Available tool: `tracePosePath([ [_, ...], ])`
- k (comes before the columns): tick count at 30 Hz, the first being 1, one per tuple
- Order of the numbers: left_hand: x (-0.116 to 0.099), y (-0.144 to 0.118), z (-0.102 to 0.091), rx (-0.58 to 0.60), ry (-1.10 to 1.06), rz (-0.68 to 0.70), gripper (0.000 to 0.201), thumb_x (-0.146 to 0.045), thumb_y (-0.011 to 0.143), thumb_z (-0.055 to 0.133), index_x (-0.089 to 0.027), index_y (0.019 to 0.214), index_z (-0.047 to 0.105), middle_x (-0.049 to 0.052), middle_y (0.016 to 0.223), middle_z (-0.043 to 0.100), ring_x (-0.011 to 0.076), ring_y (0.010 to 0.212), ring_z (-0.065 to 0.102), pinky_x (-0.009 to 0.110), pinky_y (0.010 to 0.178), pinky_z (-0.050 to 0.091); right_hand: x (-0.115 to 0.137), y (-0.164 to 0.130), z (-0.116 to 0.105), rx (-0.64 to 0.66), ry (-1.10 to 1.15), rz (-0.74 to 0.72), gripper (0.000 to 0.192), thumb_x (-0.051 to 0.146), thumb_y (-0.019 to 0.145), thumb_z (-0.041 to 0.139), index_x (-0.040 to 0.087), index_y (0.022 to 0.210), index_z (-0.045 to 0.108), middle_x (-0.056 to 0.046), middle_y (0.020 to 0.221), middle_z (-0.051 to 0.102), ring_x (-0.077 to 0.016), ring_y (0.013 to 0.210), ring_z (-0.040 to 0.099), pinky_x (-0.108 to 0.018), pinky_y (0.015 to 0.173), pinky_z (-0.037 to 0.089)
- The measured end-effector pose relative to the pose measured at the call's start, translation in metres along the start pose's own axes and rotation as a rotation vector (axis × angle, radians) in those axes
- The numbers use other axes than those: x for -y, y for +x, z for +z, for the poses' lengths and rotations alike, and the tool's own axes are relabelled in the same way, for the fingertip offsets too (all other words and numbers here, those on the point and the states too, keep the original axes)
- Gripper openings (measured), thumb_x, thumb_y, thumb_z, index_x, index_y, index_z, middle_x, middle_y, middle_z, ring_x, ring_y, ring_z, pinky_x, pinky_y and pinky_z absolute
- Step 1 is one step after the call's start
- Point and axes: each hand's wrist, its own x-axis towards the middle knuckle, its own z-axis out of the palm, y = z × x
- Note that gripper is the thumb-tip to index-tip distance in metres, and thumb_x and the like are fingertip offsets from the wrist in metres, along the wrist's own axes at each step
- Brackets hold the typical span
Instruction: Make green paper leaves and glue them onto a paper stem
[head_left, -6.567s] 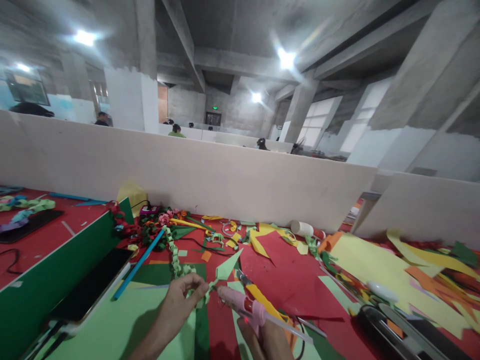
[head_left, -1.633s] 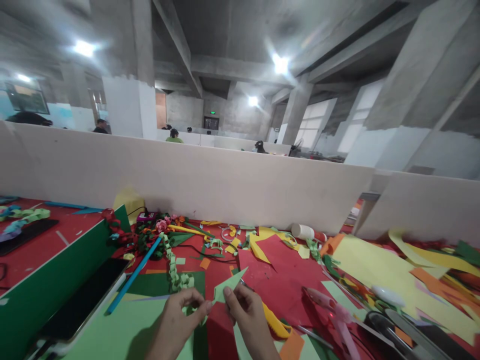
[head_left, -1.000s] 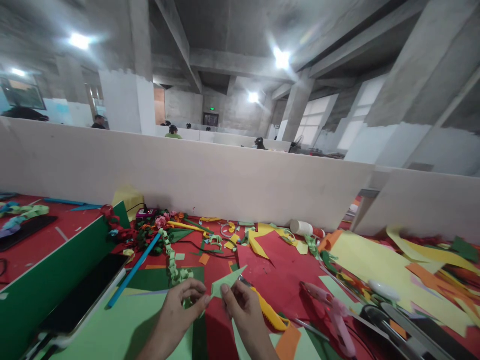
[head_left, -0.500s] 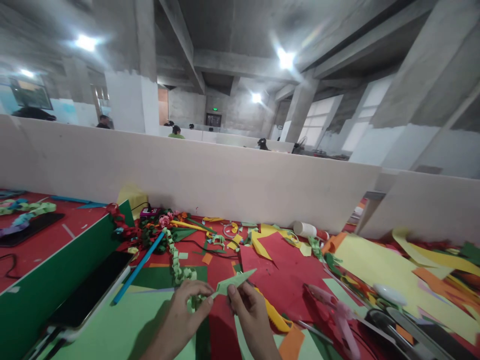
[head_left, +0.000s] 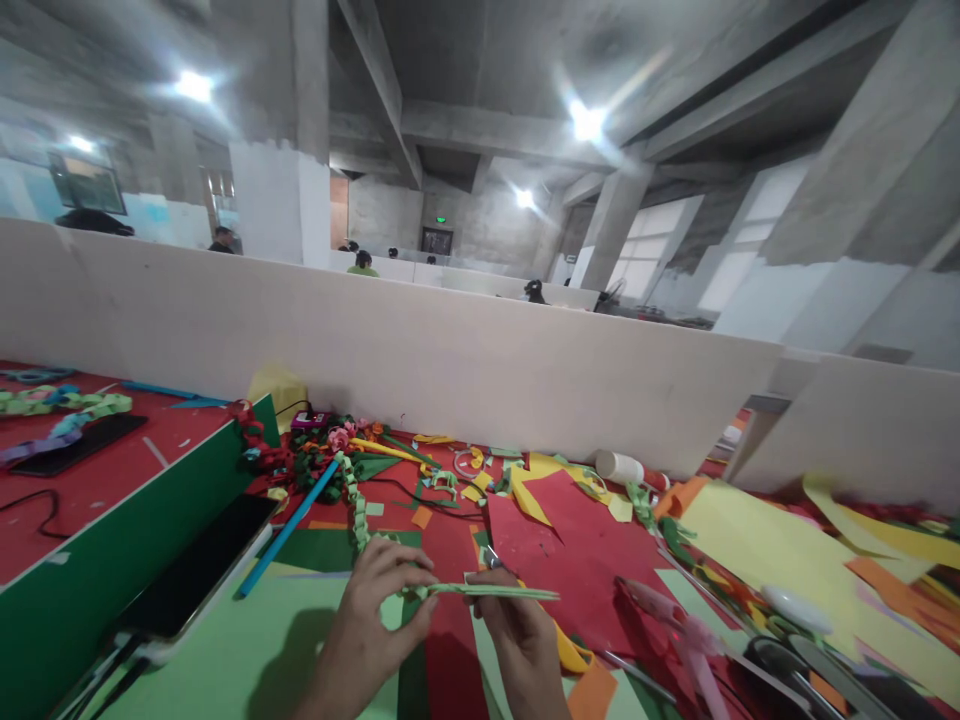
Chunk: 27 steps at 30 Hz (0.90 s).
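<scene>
A folded light green paper strip point(head_left: 517, 593) lies across both my hands, seen nearly edge-on, its pointed end to the right. My left hand point(head_left: 375, 615) pinches its left end between thumb and fingers. My right hand point(head_left: 517, 645) is closed on the strip further along, its fingers partly hidden. A light green paper chain point(head_left: 355, 500) runs from behind my left hand up toward pink paper flowers point(head_left: 339, 439). Just above my right hand shows a small shiny metal piece point(head_left: 492, 557), too small to name.
A pink glue gun point(head_left: 679, 625) lies at right, near grey-handled scissors point(head_left: 795, 660). A phone point(head_left: 199, 570) rests at left beside a green divider point(head_left: 97, 580). There are a blue paper stick point(head_left: 289, 530), red paper point(head_left: 577, 530) and a white partition point(head_left: 480, 370) behind.
The green strip has turned from showing its flat face, tilted up, to lying level and edge-on. My right hand has shifted slightly. The view has moved a little left.
</scene>
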Motion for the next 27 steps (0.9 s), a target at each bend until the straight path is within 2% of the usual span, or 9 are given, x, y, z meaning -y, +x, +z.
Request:
tracePosePath([
  [4,-0.001,0.001,-0.001,-0.004,0.017,0.012,0.014,-0.013,0.089,0.066,-0.025,0.088,0.074,0.006,0.103,0.074,0.0268,0.104,0.062,0.041,0.093,0.051,-0.012,-0.003,-0.001,-0.010,0.018,-0.030,0.026,0.049,0.092,0.070,0.026,0.099,0.081,-0.006,0.085,0.069,-0.0196,0.071,0.059,-0.032,0.073,0.055],
  [10,-0.001,0.000,0.000,-0.034,0.021,0.017,0.015,-0.012,0.089,0.065,-0.024,0.086,0.073,0.006,0.102,0.073,0.0271,0.104,0.062,0.041,0.094,0.050,-0.012,-0.004,0.000,0.003,0.033,-0.014,0.027,0.049,0.093,0.070,0.025,0.100,0.081,-0.008,0.089,0.071,-0.0197,0.072,0.060,-0.033,0.075,0.056],
  [14,0.002,-0.001,-0.001,0.000,0.035,0.017,0.009,-0.020,0.093,0.070,-0.026,0.093,0.076,0.006,0.101,0.074,0.0278,0.105,0.061,0.041,0.094,0.050,-0.012,-0.003,0.001,0.021,0.073,-0.001,0.028,0.049,0.091,0.073,0.025,0.104,0.079,-0.010,0.100,0.074,-0.0225,0.081,0.066,-0.035,0.078,0.057],
  [16,0.004,-0.001,-0.001,0.039,0.045,0.031,0.007,-0.025,0.093,0.074,-0.028,0.098,0.078,0.005,0.100,0.075,0.0282,0.105,0.061,0.040,0.094,0.050,-0.012,-0.001,0.002,0.049,0.120,-0.013,0.028,0.048,0.085,0.079,0.026,0.103,0.078,-0.009,0.103,0.072,-0.0213,0.080,0.067,-0.033,0.074,0.057],
  [20,0.007,-0.004,-0.001,0.115,0.064,0.047,0.011,-0.031,0.093,0.077,-0.030,0.103,0.080,0.005,0.099,0.078,0.0289,0.104,0.062,0.041,0.094,0.050,-0.006,0.002,0.006,0.122,0.144,-0.011,0.026,0.044,0.077,0.087,0.024,0.090,0.076,-0.005,0.092,0.067,-0.0172,0.072,0.063,-0.028,0.065,0.054],
  [23,0.008,-0.007,-0.001,0.136,0.080,0.060,0.020,-0.035,0.092,0.078,-0.030,0.112,0.078,0.004,0.099,0.080,0.0298,0.106,0.062,0.041,0.094,0.050,0.001,0.002,0.007,0.124,0.108,0.016,0.023,0.044,0.080,0.085,0.024,0.088,0.075,-0.004,0.085,0.067,-0.0191,0.075,0.064,-0.031,0.070,0.055],
  [27,0.007,-0.006,-0.005,0.185,0.070,0.035,0.029,-0.035,0.091,0.079,-0.033,0.119,0.075,0.003,0.109,0.080,0.0307,0.115,0.062,0.042,0.098,0.050,0.008,0.000,0.004,0.127,0.018,-0.026,0.018,0.042,0.086,0.080,0.025,0.087,0.076,-0.005,0.085,0.071,-0.0226,0.085,0.067,-0.033,0.079,0.055],
])
